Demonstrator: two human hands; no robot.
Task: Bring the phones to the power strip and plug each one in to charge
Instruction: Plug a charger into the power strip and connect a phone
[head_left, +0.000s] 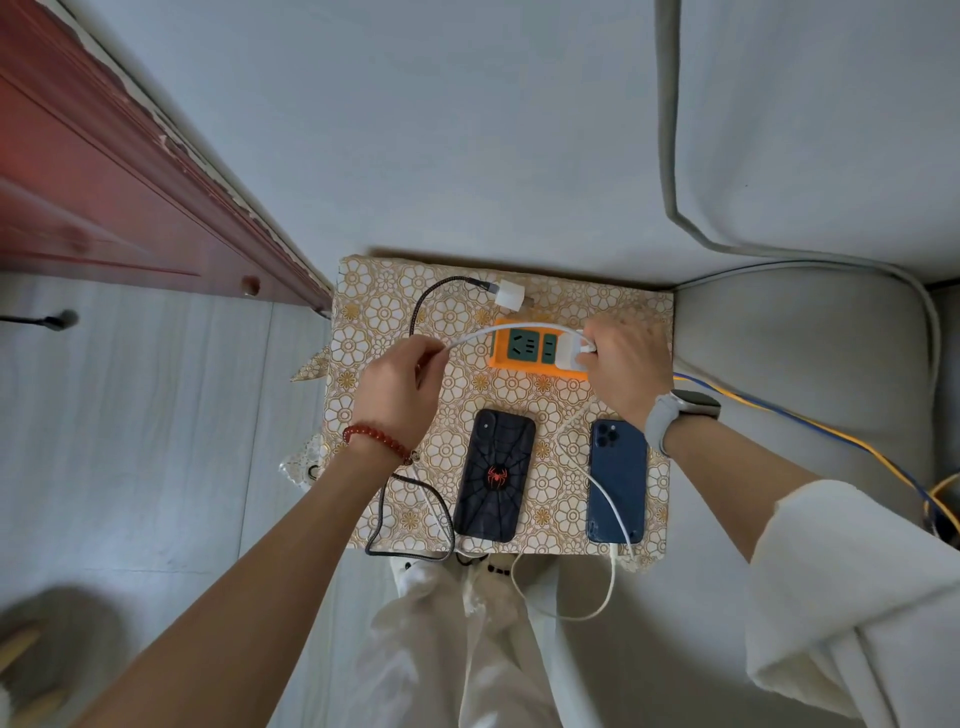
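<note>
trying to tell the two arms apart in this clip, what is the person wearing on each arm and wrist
The left hand has a bracelet of round red beads on the wrist, and the forearm is bare. The right hand has a smartwatch with a dark face and a pale grey strap. A loose white sleeve is pushed back on the right forearm.

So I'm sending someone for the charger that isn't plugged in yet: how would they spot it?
Find the small table with the floral cloth against the wall. Near its far edge, just beyond the orange power strip, lies a white charger block. Unlike the one by the right hand, a black braided cable runs from it.
</note>
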